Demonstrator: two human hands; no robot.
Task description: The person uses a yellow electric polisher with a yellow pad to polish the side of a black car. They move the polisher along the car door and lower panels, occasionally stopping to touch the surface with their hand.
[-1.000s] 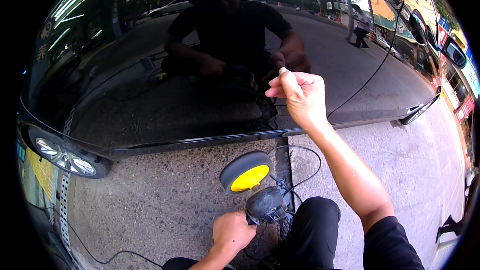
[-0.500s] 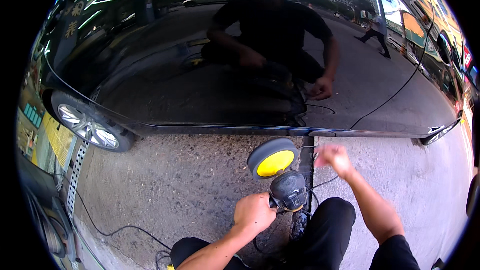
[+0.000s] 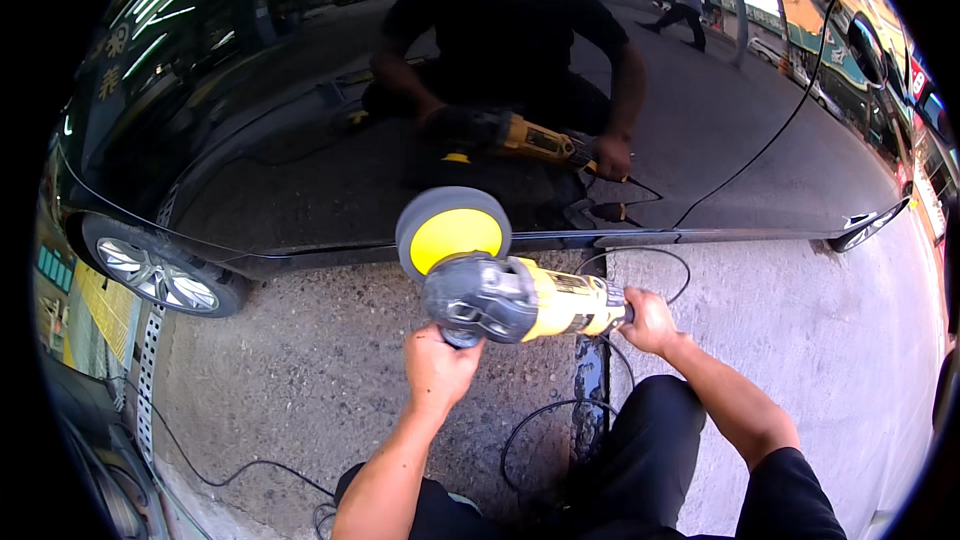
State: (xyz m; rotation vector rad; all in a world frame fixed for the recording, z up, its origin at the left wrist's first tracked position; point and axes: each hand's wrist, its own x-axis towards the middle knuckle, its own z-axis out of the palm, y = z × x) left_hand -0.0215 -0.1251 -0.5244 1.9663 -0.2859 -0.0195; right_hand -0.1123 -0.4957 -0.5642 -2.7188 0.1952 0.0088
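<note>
Right grip (image 3: pixel 650 320) has come to the polisher (image 3: pixel 560 302), which is now before the black car (image 3: pixel 330 205).
It is wrapped around the rear end; left grip (image 3: pixel 440 362) is closed on the polisher near its head.

At the centre of the frame are two bare human grips (image 3: pixel 442 372) (image 3: pixel 650 322), one yellow-and-black power polisher (image 3: pixel 556 302), one round dark-grey pad (image 3: pixel 445 197) and one yellow backing disc (image 3: pixel 455 235). One glossy black car (image 3: pixel 350 200) fills the upper part, showing two dark-tyred, silver-spoked wheels (image 3: pixel 160 275) (image 3: pixel 872 230), one left, one far right, and two reflected people (image 3: pixel 500 30) (image 3: pixel 684 10). One long perforated metal strip (image 3: pixel 148 390) lies lower left.
</note>
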